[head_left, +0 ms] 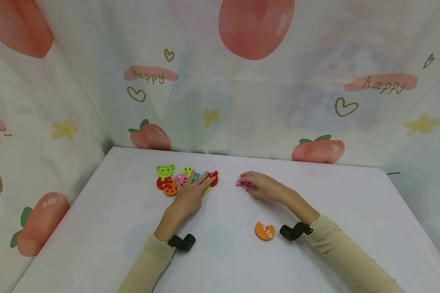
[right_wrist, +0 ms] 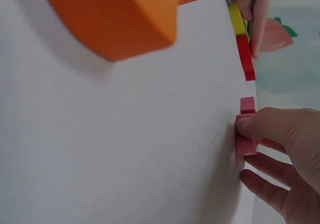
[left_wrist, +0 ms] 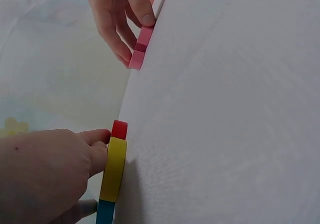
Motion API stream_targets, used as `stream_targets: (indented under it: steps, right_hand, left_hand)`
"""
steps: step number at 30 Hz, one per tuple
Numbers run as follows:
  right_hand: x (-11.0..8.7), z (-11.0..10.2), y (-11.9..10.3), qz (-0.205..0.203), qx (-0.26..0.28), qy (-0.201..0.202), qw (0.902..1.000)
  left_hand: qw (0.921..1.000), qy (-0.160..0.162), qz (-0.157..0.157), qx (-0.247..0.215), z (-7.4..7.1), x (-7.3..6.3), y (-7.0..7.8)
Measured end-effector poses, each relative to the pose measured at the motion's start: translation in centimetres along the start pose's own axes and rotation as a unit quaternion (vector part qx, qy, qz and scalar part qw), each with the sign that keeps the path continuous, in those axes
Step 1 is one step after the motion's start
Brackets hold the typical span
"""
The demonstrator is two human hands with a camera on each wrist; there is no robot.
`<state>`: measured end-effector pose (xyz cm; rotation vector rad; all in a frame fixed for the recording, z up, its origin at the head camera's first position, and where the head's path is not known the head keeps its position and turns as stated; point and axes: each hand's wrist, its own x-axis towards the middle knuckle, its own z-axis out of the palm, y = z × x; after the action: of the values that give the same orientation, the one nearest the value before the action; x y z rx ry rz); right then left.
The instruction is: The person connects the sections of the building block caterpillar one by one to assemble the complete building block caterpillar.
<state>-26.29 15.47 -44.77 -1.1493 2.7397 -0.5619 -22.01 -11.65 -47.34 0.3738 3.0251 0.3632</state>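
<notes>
My left hand (head_left: 190,196) lies with spread fingers over a joined row of wooden puzzle pieces. A green animal-face piece (head_left: 165,172) heads the row, followed by a red piece (head_left: 163,183) and a spotted orange piece (head_left: 170,189). In the left wrist view, fingertips touch the top of the row near a yellow piece (left_wrist: 114,169); the palm hides part of it in the head view. To the right of the row's red end piece (head_left: 214,179), my right hand (head_left: 267,187) pinches a pink puzzle piece (right_wrist: 245,145) between thumb and fingers, low at the white tabletop.
A loose orange piece (head_left: 264,232) marked 10 lies nearer to me, left of the black right wrist camera (head_left: 293,231). Another black wrist camera (head_left: 183,243) is on my left wrist. A printed curtain (head_left: 234,106) hangs behind the white table (head_left: 220,268).
</notes>
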Motion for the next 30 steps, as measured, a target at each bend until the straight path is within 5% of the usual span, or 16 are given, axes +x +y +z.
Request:
stream_targets:
  steps: [9,15,30]
  right_hand:
    - [0.9,-0.1,-0.2,0.023,-0.009,-0.009,0.9997]
    - [2.8,0.0,-0.4,0.036,0.006,0.021,0.9991]
    - [7.9,1.0,-2.9,0.003,0.006,0.055,0.9985]
  left_hand:
    - [1.0,-0.003,0.001,0.005,-0.1,0.0,0.0]
    - [1.0,-0.006,0.002,0.008,-0.2,0.0,0.0]
    - [0.9999,-0.005,0.011,0.005,-0.3,0.0,-0.1]
